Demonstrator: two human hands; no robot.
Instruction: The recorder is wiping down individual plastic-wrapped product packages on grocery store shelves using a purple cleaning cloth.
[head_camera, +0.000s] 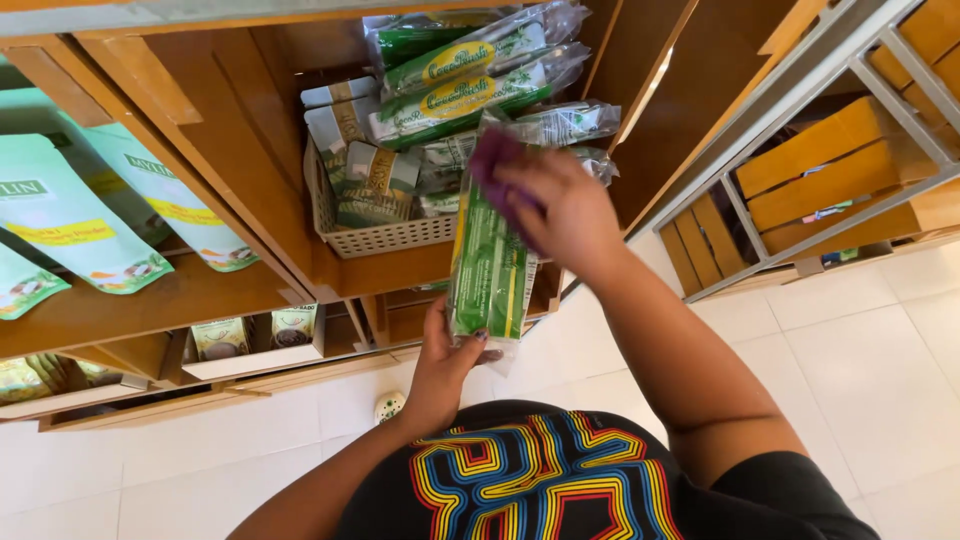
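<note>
**Green packet held upright and wiped in front of the shelf**

The left hand (445, 362) is closed around the bottom end of a long green packet (490, 270), propping it upright so its face is open to the other hand. The right hand (560, 210) presses a purple cloth (497, 165) against the packet's upper part, fingers curled over the cloth. Just behind, a white basket (385, 238) on the wooden shelf (200, 290) holds more packets of the same kind, laid flat and stacked. Pale green pouches (60, 225) stand in the compartment further left.
</note>
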